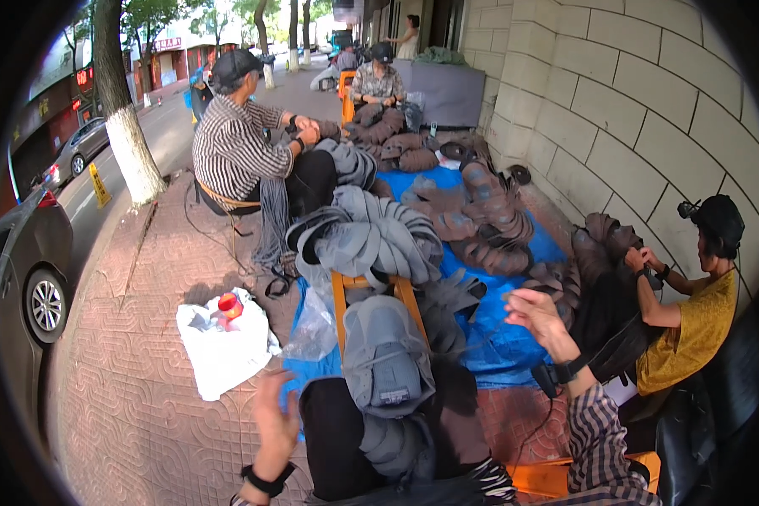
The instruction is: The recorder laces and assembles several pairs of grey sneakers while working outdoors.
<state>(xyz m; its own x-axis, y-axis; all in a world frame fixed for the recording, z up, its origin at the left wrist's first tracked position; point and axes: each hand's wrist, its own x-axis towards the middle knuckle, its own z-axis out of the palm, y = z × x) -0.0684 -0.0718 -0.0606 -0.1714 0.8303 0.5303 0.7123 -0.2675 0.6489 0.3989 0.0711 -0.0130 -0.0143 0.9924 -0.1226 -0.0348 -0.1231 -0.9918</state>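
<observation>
Across my lap lies a grey shoe upper, its sole side turned up, with more grey uppers stacked below it between my knees. My left hand is raised just left of the lap, fingers apart and blurred, holding nothing that I can see. Off to the right, my right hand is lifted away from the upper with thumb and fingertips pinched together. Whatever sits in that pinch is too small to make out. An orange wooden stool stands beyond the upper, under a heap of grey uppers.
Blue sheeting carries piles of brown uppers. A white bag with a red cup lies left, near clear plastic. Co-workers sit ahead and right; the nearest wears stripes. A block wall runs along the right.
</observation>
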